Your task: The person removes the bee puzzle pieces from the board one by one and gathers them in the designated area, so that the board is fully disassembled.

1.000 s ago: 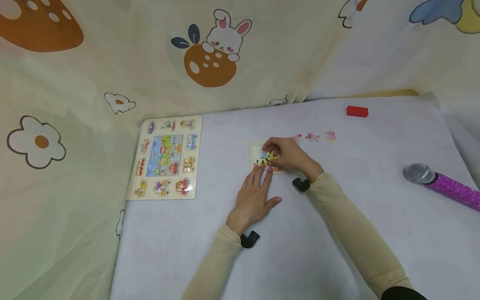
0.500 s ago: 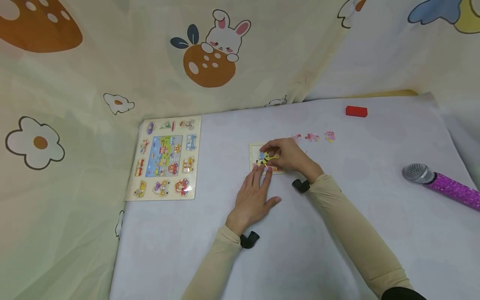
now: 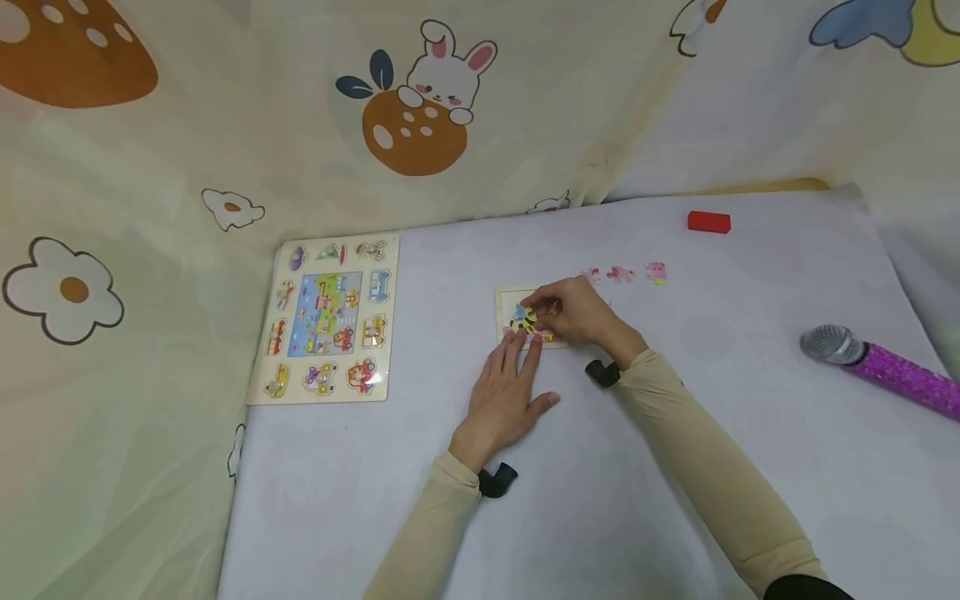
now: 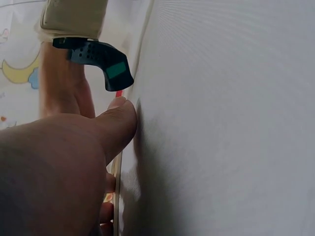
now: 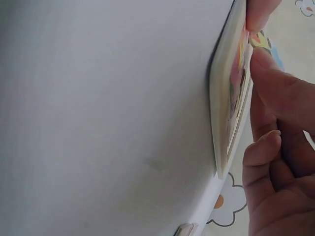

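Observation:
A small wooden jigsaw board lies in the middle of the table, partly hidden by both hands. My right hand pinches a yellow-and-black jigsaw piece with some blue just over the board. The right wrist view shows this piece tilted up from the board, by the thumb. My left hand lies with straight fingers, its fingertips on the board's near edge. In the left wrist view, the thumb of the left hand stands out sideways, off the board.
Loose pink jigsaw pieces lie behind the right hand. A larger vehicle picture board is at the left. A red block sits at the back right, and a purple microphone lies on the right. A printed curtain hangs behind the table.
The right hand's fingers have shifted and turned the yellow-and-black jigsaw piece slightly over the board. My left hand keeps its place. The whole head view has drifted a little.

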A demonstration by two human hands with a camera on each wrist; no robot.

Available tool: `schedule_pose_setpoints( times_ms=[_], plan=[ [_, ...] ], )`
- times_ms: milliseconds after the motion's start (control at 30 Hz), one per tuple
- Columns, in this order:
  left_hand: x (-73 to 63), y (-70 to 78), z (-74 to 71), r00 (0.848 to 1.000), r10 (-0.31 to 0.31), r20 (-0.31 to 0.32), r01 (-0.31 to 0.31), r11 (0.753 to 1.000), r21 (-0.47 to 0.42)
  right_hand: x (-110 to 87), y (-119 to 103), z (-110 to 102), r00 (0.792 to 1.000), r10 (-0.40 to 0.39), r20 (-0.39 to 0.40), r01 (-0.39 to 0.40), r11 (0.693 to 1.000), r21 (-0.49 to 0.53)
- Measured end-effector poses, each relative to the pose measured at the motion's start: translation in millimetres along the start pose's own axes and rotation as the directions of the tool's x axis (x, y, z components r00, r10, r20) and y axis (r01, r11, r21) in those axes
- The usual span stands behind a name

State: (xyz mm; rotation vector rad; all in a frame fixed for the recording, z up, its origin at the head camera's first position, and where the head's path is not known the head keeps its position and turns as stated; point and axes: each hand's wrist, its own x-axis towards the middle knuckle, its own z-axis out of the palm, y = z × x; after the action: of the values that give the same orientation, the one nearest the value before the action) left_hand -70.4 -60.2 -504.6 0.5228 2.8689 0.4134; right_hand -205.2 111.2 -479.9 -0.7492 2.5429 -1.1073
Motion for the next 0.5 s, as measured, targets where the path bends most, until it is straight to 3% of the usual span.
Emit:
schedule_pose_setpoints(
  times_ms=[300, 500],
  plan=[
    [-0.2, 1.5, -1.1, 1.0, 0.002, 0.008, -0.002, 1.0, -0.009, -6.8, 1, -11, 0.999, 0.036, -0.01, -0.036, 0.999, -0.007],
    [0.3, 1.5, 0.1, 1.0, -0.003, 0.002, 0.003, 1.0, -0.006, -19.7, 18, -35, 0.993, -0.006, -0.117, -0.001, 0.998, -0.062]
  ],
)
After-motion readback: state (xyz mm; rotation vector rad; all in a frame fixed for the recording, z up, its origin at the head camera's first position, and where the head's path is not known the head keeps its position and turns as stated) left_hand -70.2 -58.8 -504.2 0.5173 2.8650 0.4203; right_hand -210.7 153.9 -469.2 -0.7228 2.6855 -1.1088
